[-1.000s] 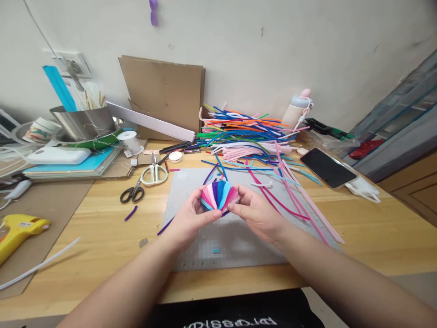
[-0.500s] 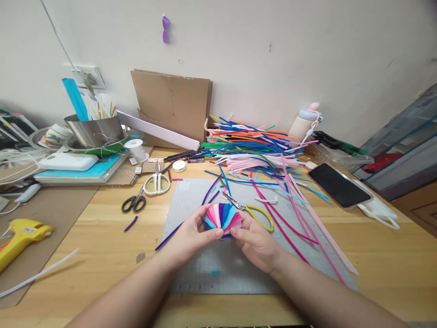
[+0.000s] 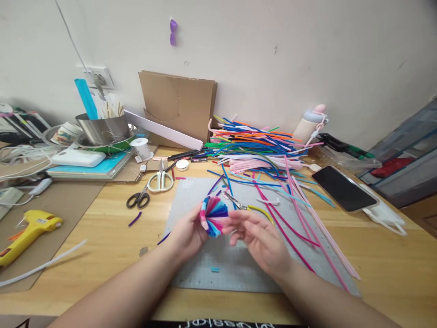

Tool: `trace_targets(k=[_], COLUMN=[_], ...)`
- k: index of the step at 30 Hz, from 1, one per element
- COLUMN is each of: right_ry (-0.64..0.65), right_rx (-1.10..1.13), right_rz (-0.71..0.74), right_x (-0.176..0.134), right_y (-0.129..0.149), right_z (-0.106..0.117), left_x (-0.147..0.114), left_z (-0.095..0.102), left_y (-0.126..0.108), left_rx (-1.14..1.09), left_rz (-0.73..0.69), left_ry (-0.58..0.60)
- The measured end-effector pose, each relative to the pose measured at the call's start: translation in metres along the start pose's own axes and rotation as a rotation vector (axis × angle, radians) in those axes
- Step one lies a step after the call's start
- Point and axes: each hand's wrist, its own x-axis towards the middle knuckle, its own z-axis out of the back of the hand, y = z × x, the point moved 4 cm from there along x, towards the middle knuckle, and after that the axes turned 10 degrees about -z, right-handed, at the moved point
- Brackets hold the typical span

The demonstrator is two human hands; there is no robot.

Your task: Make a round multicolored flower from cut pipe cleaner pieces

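My left hand (image 3: pixel 187 234) grips a small cup-like piece of bundled pipe cleaners (image 3: pixel 214 215), pleated in pink, blue, purple and white. It is tilted, so its ribbed hollow shows. At its right edge is my right hand (image 3: pixel 262 239), fingers loosely spread; whether a fingertip touches the piece I cannot tell. Both hands are above a grey cutting mat (image 3: pixel 239 280). Just behind them lie yellow-handled scissors (image 3: pixel 261 212), partly covered by my right hand. Loose pink pipe cleaners (image 3: pixel 321 228) cross the mat's right side.
A heap of coloured pipe cleaners (image 3: pixel 256 146) lies at the back. White scissors (image 3: pixel 160 181) and black scissors (image 3: pixel 138 199) rest left of the mat. A yellow glue gun (image 3: pixel 34 230) is far left, a phone (image 3: pixel 343 187) right. Cardboard (image 3: pixel 177 107) leans on the wall.
The pipe-cleaner piece has turned from a flat-looking fan to a tilted cup. My right hand has loosened its hold, fingers now spread. The view has shifted slightly left.
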Motion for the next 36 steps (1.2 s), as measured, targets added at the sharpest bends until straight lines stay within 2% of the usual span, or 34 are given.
trace_targets(k=[3,5,9,13,17,20,25,30,32,36], right_ry=[-0.273,-0.359,-0.268,-0.224,-0.308,-0.338,-0.224,-0.134,-0.085,-0.072], right_rx=[-0.434,-0.747,-1.238,-1.516,-1.635,-1.647,-1.593,-1.426,-1.446,-1.552], right_rz=[0.336,0.496,0.599,0.596,0.532,0.516,0.566,0.583,0.592,0.583], right_x=[-0.009,-0.014,-0.014,-0.007,0.000,0.001,0.001,-0.001,-0.002,0.000], right_y=[0.013,0.018,0.010,-0.001,-0.005,-0.007,-0.013,-0.012,-0.013,-0.017], right_z=[0.005,-0.002,-0.027,-0.037,-0.031,-0.029,-0.033,-0.034,-0.036,-0.040], left_x=[0.003,0.004,-0.001,-0.006,-0.005,-0.003,-0.007,-0.011,-0.013,-0.015], left_z=[0.001,0.001,-0.006,-0.011,-0.011,-0.007,-0.010,-0.011,-0.012,-0.014], left_y=[0.000,0.001,0.009,0.019,0.024,0.025,0.024,0.026,0.026,0.024], left_rx=[-0.088,-0.106,-0.128,-0.119,-0.127,-0.113,-0.104,-0.142,-0.158,-0.194], left_rz=[0.060,0.069,0.074,0.060,0.031,-0.012,-0.017,0.135,0.157,0.101], left_ry=[-0.013,0.000,0.063,0.042,0.119,0.107,0.079,0.022,0.028,0.052])
